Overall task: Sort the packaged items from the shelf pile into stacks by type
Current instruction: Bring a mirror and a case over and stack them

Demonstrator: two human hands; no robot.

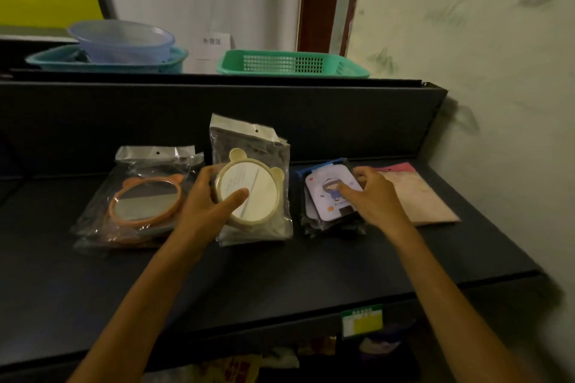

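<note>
Sorting half done by the look of it, four groups lined up along the dark shelf point(280, 274). Left hand point(205, 202) curled round the cream mirror pack point(249, 193), thumb lying across the round face, fingers wrapped behind the left rim, pack tilted up off the stack below. Right hand point(378, 193) resting on the cartoon card pack point(331, 196), fingertips pressing the printed face, fingers slightly spread and bent; a real pinch or only a press, hard to say.

Worries from here:

- Slippery plastic sleeves. Only a thumb and a rim hold on that cream mirror, so an easy slide out and down onto the shelf edge. Glass, probably.
- Orange mirror stack point(143, 199) sitting just left of the left fingers, loose and crinkly. One knuckle bump, whole stack fanned out.
- Card stack under the right fingertips already looking crooked, dark packs poking out underneath. Too much sideways push, and over toward the pink pouch point(417, 196) just right of that hand.
- Dim light too, so easy mixing of similar dark packs.
</note>
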